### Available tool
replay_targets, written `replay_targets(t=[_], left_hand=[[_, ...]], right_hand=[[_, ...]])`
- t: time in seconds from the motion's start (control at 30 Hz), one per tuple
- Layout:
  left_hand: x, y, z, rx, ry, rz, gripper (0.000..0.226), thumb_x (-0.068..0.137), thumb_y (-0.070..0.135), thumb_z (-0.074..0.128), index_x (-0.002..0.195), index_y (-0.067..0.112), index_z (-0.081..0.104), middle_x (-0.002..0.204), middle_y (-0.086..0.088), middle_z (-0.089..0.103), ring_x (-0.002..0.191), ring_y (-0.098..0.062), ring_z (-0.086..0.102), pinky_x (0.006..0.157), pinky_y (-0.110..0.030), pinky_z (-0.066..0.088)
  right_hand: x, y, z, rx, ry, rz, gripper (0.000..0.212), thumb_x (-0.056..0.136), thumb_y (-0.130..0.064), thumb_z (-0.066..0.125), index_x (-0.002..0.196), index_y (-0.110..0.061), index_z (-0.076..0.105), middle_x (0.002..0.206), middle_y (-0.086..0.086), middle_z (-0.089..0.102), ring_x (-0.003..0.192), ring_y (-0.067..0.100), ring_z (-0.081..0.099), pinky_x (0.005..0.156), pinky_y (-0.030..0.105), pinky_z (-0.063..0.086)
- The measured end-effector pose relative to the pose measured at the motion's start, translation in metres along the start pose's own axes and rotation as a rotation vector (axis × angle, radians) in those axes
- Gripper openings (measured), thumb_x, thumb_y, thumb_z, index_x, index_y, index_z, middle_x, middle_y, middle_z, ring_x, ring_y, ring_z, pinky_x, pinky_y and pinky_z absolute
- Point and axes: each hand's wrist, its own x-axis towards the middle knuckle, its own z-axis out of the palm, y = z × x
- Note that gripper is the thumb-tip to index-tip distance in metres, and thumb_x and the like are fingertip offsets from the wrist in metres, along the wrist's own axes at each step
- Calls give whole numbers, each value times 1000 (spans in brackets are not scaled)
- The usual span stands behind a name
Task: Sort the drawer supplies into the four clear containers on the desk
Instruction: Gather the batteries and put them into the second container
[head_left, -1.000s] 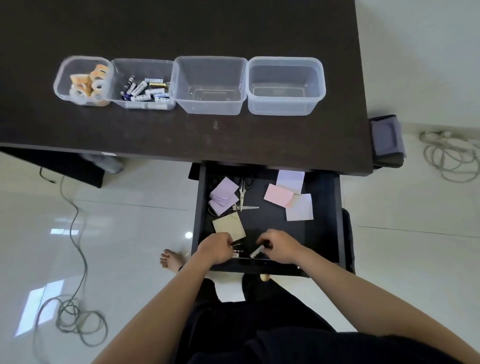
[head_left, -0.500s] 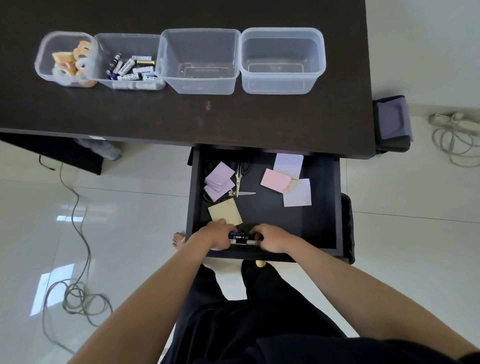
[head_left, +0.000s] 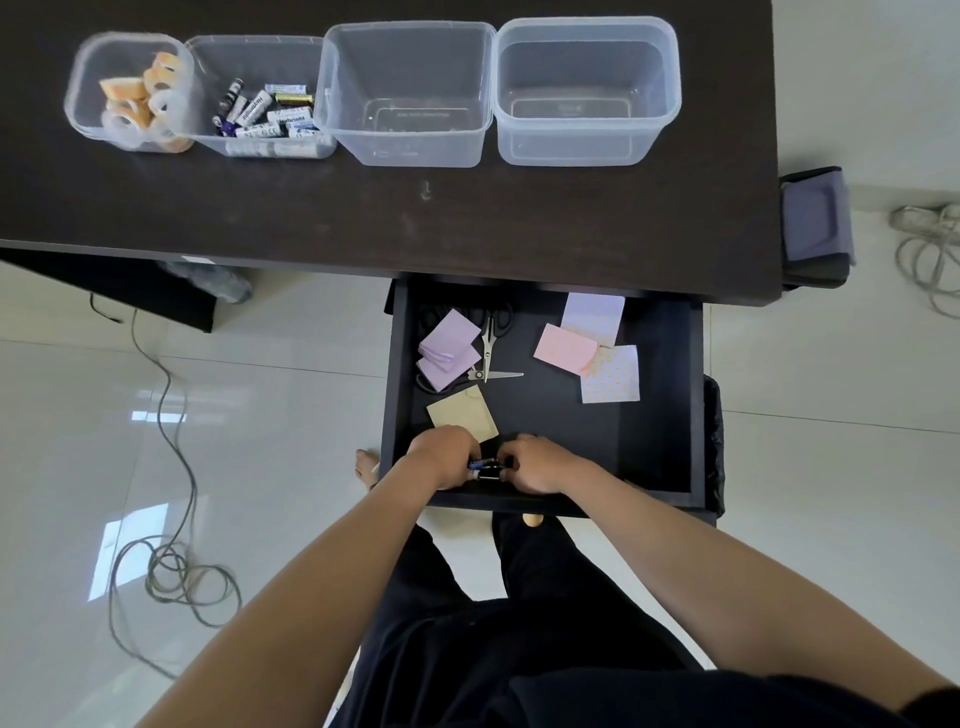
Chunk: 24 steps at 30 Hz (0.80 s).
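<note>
Both hands are at the front of the open black drawer (head_left: 660, 395). My left hand (head_left: 441, 457) and my right hand (head_left: 535, 465) curl their fingers round a small bunch of batteries (head_left: 485, 467) held between them. Behind the hands lie a tan note pad (head_left: 460, 413), purple pads (head_left: 448, 348), scissors (head_left: 488, 345), a pink pad (head_left: 563, 349) and patterned pads (head_left: 610, 374). On the desk (head_left: 467, 218) stand four clear containers: one with tape rolls (head_left: 132, 93), one with batteries (head_left: 262, 111), and two empty ones (head_left: 410, 93) (head_left: 584, 91).
A grey cable (head_left: 171, 561) coils on the tiled floor at left, and another cable bundle (head_left: 930, 254) lies at right. A grey-purple chair arm (head_left: 815, 223) sits beside the desk's right edge. My bare foot (head_left: 366, 467) shows left of the drawer.
The two hands came together at the drawer's front and gathered the batteries between them. The camera view tilted so the containers sit higher in the frame.
</note>
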Motion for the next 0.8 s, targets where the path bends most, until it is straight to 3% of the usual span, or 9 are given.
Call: replay_targets(t=[0.13,0.23,0.4,0.5,0.6,0.7,0.8], left_hand=[[-1,-2,-3,-60,-36,44,27,87,30,62,113,26,68,110,-4,68,105,-26,59,80,-32,48],[-3,-3,-4,-128,-59,55,28,88,28,62,115,28,68,115,0,69,108,-22,59,89,-33,49],[-7,-4,-3,-242,-59,49,30,88,26,65,117,27,67,117,1,69,107,-20,60,92,-31,48],[-11,-3,-3,-266,-34,39,29,88,24,64,116,21,68,112,-4,70,102,-22,61,89,-31,48],[-16,-3,-6,-307,20,31,26,89,24,62,114,21,70,107,-6,71,99,-23,62,84,-28,47],[-26,-2,-16,-395,135,17,28,90,22,61,117,19,68,117,-3,69,108,-20,60,91,-24,45],[-37,-5,-33,-454,262,10,30,92,19,57,121,20,65,111,-5,70,99,-21,63,85,-23,45]], right_hand=[[-2,4,-3,28,-14,-41,26,89,-33,57,112,-22,59,114,5,61,106,26,54,79,31,41],[-4,5,-5,40,-12,-42,21,88,-39,57,105,-28,62,108,-1,63,101,22,54,84,35,45],[-11,8,-9,100,10,-56,22,87,-33,63,106,-22,69,101,3,67,88,19,55,77,32,45],[-18,14,-11,130,33,-47,24,88,-30,63,106,-18,71,102,4,70,91,21,60,80,31,46],[-27,22,-14,200,89,-27,23,89,-29,62,105,-15,72,102,4,71,93,21,61,81,29,47],[-36,23,-22,314,222,-9,22,89,-28,62,104,-15,72,98,1,70,90,15,60,81,26,46],[-44,13,-37,383,371,-36,20,90,-27,61,95,-12,73,86,2,68,79,15,58,70,26,44]])
